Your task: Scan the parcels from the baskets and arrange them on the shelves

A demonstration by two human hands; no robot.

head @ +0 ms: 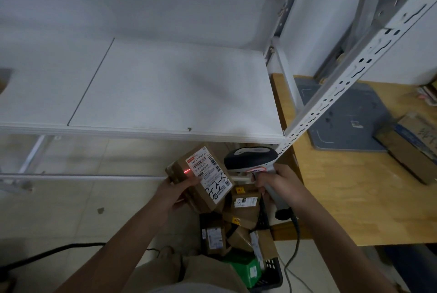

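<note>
My left hand (176,192) grips a brown cardboard parcel (201,198) with a white shipping label and handwritten digits, held just below the shelf edge. My right hand (275,183) holds a grey and black barcode scanner (250,159) beside the parcel; a red scan line glows on the label's left edge. Below both hands a black basket (272,271) holds several more brown parcels (243,210) and a green box (246,266). The white shelf (165,86) above is bare.
A perforated white shelf upright (350,79) slants at the right. A wooden table (354,198) to the right carries a grey pad (343,117) and a long brown box (411,148). The scanner cable (295,240) hangs down. A black cable (47,252) lies on the tiled floor.
</note>
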